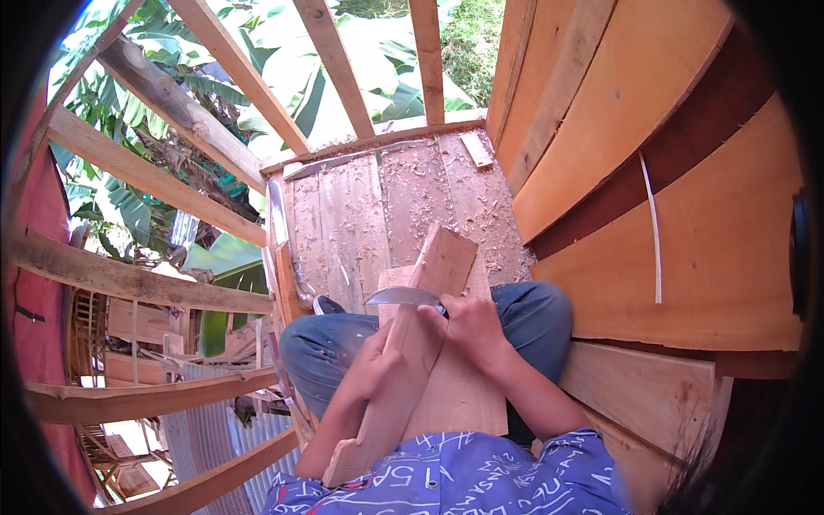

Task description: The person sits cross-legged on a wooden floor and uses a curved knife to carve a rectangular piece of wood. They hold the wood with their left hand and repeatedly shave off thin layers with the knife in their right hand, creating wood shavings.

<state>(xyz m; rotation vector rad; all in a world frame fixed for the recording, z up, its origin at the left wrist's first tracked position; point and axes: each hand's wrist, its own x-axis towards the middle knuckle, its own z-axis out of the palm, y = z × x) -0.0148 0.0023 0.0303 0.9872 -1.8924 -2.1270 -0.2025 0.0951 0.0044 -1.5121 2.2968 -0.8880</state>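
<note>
Across my lap lies a flat pale board (468,399). A longer, thicker piece of wood (403,390) rests slantwise on it, its far end pointing away and its near end against my shirt. My left hand (374,364) is closed on the left side of this piece, its fingers partly hidden by the wood. In my right hand (472,326) is a knife with a curved metal blade (402,295). The blade lies crosswise over the piece of wood, its tip pointing left. The knife's handle is mostly hidden in my fist.
Wood shavings (416,193) litter the plank floor (335,227) in front of me. A small wood offcut (475,150) lies near the far corner. Open slats (163,285) stand at the left and far side; a plank wall (687,249) rises close on the right.
</note>
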